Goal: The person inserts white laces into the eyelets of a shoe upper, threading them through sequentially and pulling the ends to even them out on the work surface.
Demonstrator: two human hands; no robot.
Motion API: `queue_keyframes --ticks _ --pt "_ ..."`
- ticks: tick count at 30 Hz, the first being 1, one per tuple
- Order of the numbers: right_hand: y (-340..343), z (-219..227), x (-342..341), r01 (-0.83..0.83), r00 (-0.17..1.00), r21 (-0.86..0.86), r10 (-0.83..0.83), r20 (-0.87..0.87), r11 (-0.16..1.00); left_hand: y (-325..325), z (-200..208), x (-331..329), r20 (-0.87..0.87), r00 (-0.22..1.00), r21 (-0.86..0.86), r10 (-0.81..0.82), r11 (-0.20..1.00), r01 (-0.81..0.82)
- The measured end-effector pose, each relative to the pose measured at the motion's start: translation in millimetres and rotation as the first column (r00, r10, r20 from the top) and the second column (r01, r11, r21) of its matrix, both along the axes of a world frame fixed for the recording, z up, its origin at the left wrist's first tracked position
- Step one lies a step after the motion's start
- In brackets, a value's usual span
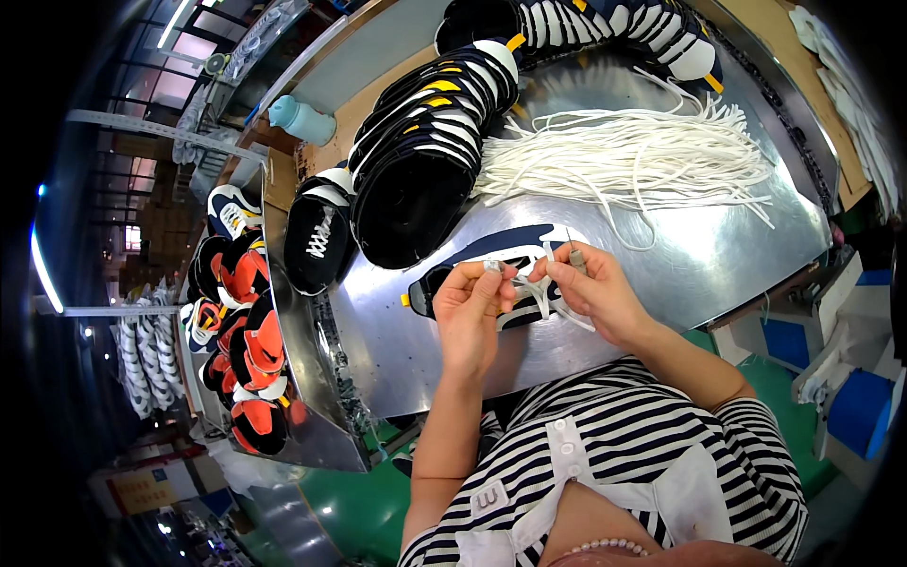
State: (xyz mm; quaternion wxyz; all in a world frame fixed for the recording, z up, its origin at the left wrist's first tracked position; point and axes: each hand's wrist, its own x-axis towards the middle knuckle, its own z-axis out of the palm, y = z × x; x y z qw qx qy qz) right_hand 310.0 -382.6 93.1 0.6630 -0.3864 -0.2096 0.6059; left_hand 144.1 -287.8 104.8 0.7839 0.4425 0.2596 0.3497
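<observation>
A navy, white and black shoe upper [501, 248] lies on the metal table in front of me, its yellow tab toward the left. A white shoelace [542, 300] runs across its opening and loops between my hands. My left hand [472, 312], with white tape round one finger, is closed in a pinch at the lace. My right hand [602, 295] pinches the lace from the other side. A small metal tool [576, 258] with a thin shaft is also tucked in its fingers. My fingers partly hide the upper's middle.
Loose white shoelaces [624, 161] lie in a big bundle beyond my hands. Nested shoe uppers [416, 203] stand at the left; another row [605, 28] is at the back. A laced upper [316, 236] sits near the table's left edge. Red-lined uppers [255, 350] fill the side shelf by a blue bottle [302, 121].
</observation>
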Motion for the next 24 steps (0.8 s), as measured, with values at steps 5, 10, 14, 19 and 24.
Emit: queue_keyframes --ticks 5,10,14,19,24 --pt "-1.2 -1.1 0.5 -0.011 1.0 -0.013 0.011 -0.014 1.0 -7.3 9.2 13.8 -0.013 1.0 -0.098 0.028 0.995 -0.029" --pt "-1.6 -2.1 1.0 -0.006 1.0 0.004 0.006 -0.008 1.0 -0.8 -5.6 -5.4 0.062 0.998 -0.085 -0.034 0.996 0.04" --pt "-1.7 -4.7 1.5 -0.013 0.998 -0.005 0.013 0.059 1.0 -10.6 7.7 6.7 -0.165 0.98 0.166 0.111 0.983 -0.084" --pt "3.6 -8.2 7.8 0.026 0.98 -0.087 -0.009 0.197 0.996 -3.2 12.5 -35.2 -0.466 0.592 0.88 0.657 0.272 0.389" --pt "26.9 -31.7 -7.4 0.043 0.936 -0.179 0.024 0.353 0.983 28.5 -13.0 -58.7 -0.9 0.437 0.225 -0.008 0.849 0.479"
